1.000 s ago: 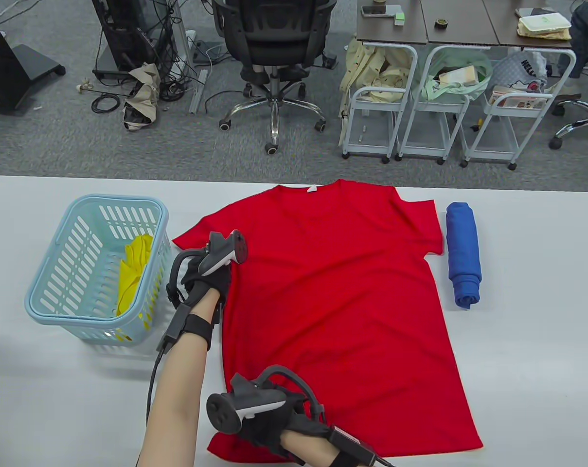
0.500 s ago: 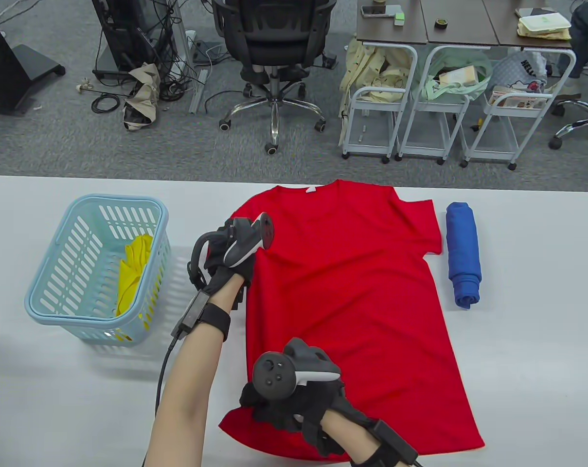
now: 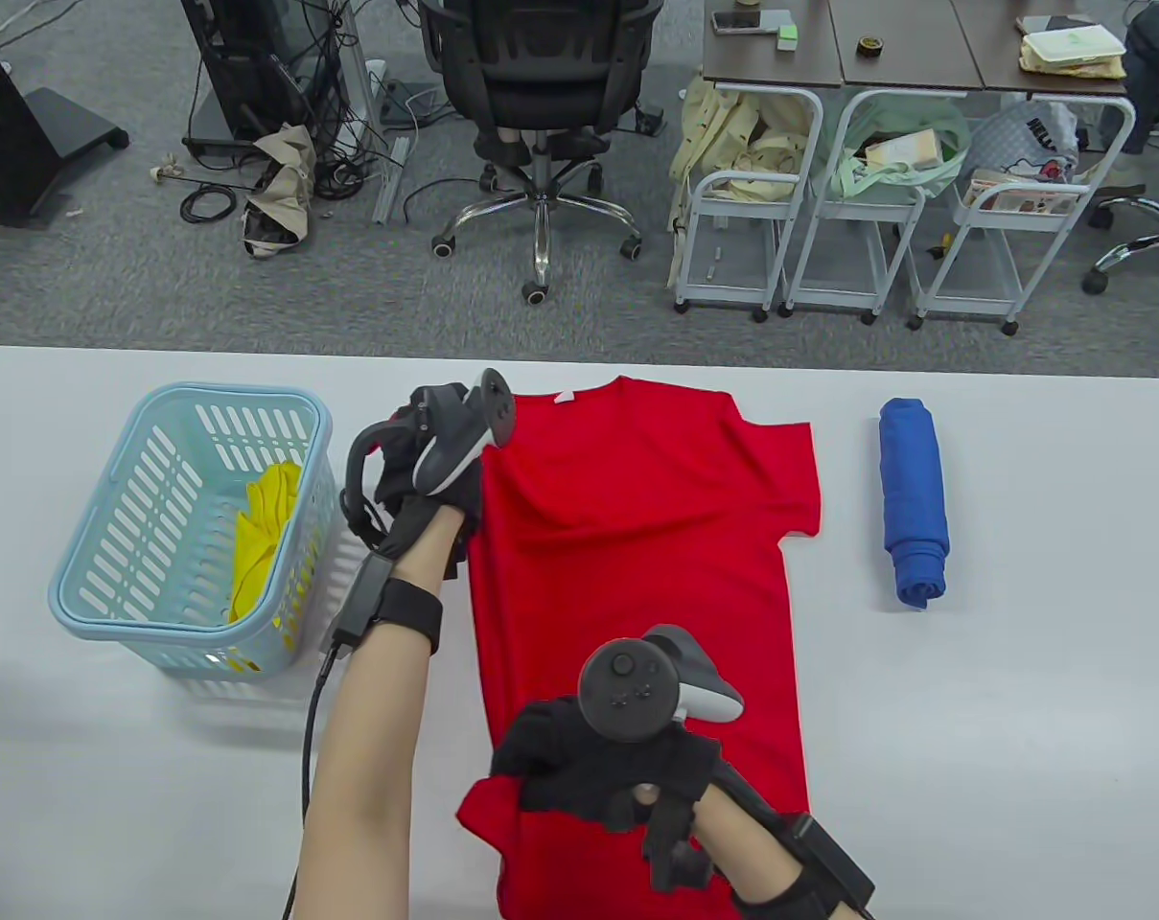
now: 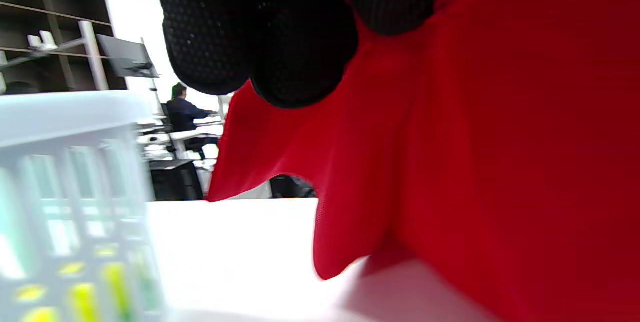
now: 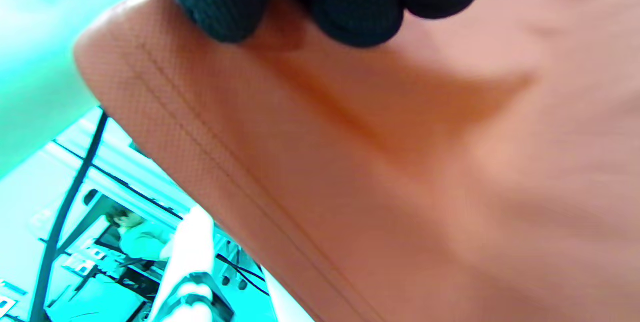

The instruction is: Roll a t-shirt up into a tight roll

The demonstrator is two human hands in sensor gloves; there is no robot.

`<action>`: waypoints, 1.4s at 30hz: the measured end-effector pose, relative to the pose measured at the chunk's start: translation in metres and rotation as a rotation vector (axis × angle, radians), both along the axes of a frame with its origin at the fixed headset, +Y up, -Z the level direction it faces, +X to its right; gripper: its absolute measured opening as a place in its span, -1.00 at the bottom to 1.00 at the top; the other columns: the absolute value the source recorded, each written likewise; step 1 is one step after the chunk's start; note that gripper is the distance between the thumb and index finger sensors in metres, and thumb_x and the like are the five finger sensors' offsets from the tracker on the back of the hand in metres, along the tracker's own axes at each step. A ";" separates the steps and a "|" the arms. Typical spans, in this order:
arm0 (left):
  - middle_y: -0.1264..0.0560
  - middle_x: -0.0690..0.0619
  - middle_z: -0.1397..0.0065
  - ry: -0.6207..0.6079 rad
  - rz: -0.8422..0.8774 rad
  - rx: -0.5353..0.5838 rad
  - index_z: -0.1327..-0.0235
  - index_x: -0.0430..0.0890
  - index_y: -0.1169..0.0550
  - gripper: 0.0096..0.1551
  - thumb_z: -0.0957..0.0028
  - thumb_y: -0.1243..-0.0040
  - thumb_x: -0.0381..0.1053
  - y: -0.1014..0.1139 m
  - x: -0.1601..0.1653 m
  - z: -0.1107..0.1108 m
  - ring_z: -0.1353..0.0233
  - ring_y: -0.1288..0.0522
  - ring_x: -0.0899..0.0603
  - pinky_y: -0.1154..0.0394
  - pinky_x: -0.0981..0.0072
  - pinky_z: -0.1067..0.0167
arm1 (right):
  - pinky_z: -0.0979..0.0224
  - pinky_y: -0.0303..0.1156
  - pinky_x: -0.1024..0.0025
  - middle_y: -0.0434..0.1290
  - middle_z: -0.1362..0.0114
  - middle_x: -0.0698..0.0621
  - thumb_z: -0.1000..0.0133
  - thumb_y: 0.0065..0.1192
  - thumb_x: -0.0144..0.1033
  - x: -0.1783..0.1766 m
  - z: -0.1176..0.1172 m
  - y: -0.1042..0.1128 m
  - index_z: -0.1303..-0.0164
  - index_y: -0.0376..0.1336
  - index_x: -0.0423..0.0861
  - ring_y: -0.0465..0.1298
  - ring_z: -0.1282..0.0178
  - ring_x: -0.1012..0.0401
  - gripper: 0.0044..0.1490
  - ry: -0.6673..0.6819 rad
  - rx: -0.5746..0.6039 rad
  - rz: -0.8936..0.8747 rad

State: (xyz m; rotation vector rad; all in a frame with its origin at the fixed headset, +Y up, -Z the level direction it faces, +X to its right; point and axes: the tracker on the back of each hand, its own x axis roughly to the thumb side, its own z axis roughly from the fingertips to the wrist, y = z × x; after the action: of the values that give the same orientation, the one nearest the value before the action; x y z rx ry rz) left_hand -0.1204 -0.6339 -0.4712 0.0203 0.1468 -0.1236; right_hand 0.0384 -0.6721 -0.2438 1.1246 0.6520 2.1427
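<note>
the red t-shirt [image 3: 637,575] lies on the white tabletop [image 3: 1020,671] about midway between its left and right edges, collar toward the far edge and hem running off the near edge. its left side is lifted off the surface; the right sleeve lies flat, pointing toward the right edge. a crease runs across the chest.

the left hand [image 3: 426,479] grips the left sleeve and shoulder cloth near the far edge; in the left wrist view its curled fingers [image 4: 280,46] pinch the red fabric, which hangs from them with the sleeve tip clear of the tabletop. the right hand [image 3: 608,767] grips the shirt's left side low down, near the near edge; in the right wrist view its fingertips [image 5: 350,6] clamp a fold next to the stitched hem, the colour there washed out to orange.

a light blue basket [image 3: 90,575] stands toward the left edge with yellow cloth [image 3: 263,537] inside, just beside the left forearm. a rolled blue cloth [image 3: 913,498] lies toward the right edge, apart from the shirt's right sleeve.
</note>
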 end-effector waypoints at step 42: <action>0.24 -0.10 -0.81 -0.634 0.036 -0.668 -0.70 0.21 0.12 -0.09 -0.18 0.14 0.43 -0.132 0.046 0.194 -0.76 0.15 -0.36 0.01 -0.42 -0.54 | -0.61 -0.14 -0.21 -0.34 -0.75 -0.10 -0.23 0.12 -0.05 0.137 -0.059 -0.079 -0.70 -0.25 0.07 -0.34 -0.75 -0.18 -0.05 -0.530 -0.036 0.657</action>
State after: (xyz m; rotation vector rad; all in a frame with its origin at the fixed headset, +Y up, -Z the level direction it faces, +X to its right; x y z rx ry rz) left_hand -0.0748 -0.7658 -0.2773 -0.6047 -0.5317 -0.1204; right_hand 0.1758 -0.7512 -0.3024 0.2837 0.8742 2.8008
